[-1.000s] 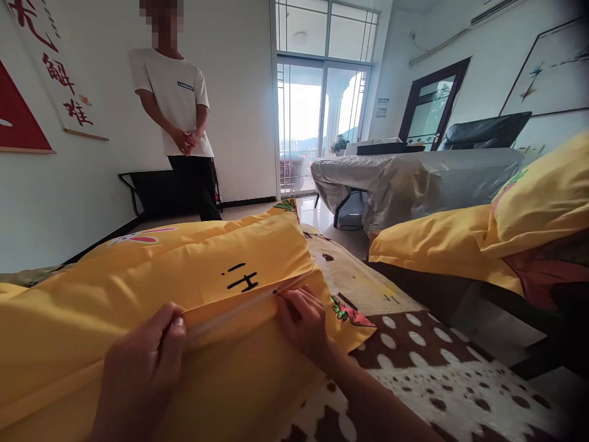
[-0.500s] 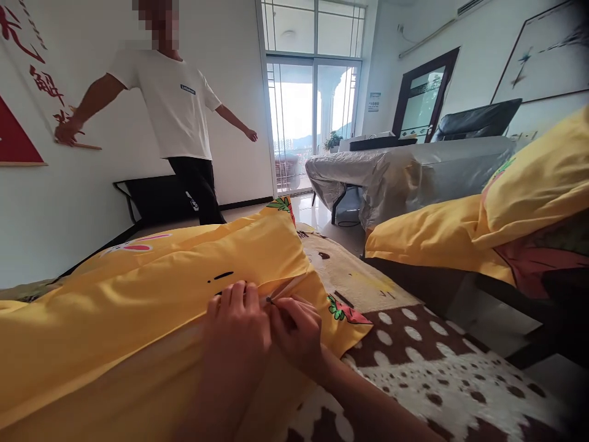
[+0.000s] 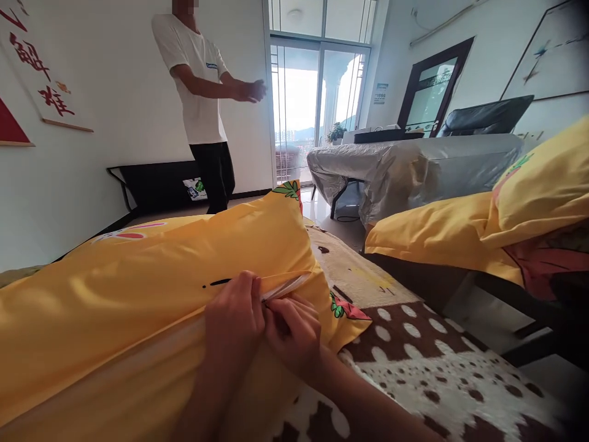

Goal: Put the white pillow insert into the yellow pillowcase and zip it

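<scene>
A large yellow pillowcase (image 3: 151, 258), plump and printed with black strokes and a strawberry-like corner, lies across the bed in front of me. Along its near side runs a pale zipper (image 3: 289, 285). My left hand (image 3: 237, 313) is closed on the fabric edge beside the zipper. Right next to it, my right hand (image 3: 294, 328) pinches the small zipper pull (image 3: 265, 302) between thumb and forefinger. The fingertips of both hands almost touch. Part of the zipper is hidden behind my left hand and wrist.
Under the pillowcase spreads a brown and cream patterned blanket (image 3: 405, 344). More yellow bedding (image 3: 437, 227) is piled at the right. Behind stands a plastic-covered table (image 3: 396, 166). A person in a white T-shirt (image 3: 200, 80) stands beyond the bed, near the glass doors (image 3: 297, 92).
My hands have shifted slightly left along the zipper, and my left fingers have curled tighter on the edge. The person behind has moved right, bringing both hands together in front.
</scene>
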A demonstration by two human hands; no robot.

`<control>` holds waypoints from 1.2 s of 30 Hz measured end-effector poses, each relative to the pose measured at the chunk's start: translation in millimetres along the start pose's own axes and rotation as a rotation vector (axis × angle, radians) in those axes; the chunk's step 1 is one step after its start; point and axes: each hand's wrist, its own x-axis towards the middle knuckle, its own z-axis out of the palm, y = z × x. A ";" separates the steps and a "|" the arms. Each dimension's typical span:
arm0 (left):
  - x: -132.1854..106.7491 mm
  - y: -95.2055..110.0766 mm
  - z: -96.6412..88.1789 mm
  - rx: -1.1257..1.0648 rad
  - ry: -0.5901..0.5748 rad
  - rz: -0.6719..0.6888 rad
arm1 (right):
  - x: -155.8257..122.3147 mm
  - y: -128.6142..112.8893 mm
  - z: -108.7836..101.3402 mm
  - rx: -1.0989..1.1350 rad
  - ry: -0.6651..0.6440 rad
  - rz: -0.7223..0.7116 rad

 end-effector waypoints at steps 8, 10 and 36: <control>2.8 -1.4 1.4 0.019 -0.135 -0.006 | 1.5 0.8 -2.8 -0.052 -0.107 0.031; 2.1 -2.0 2.1 0.024 -0.130 -0.018 | 2.1 0.3 -3.9 -0.066 -0.105 0.036; 0.4 1.1 6.0 0.031 -0.196 0.030 | 44.1 20.7 -50.9 -0.366 -0.698 0.542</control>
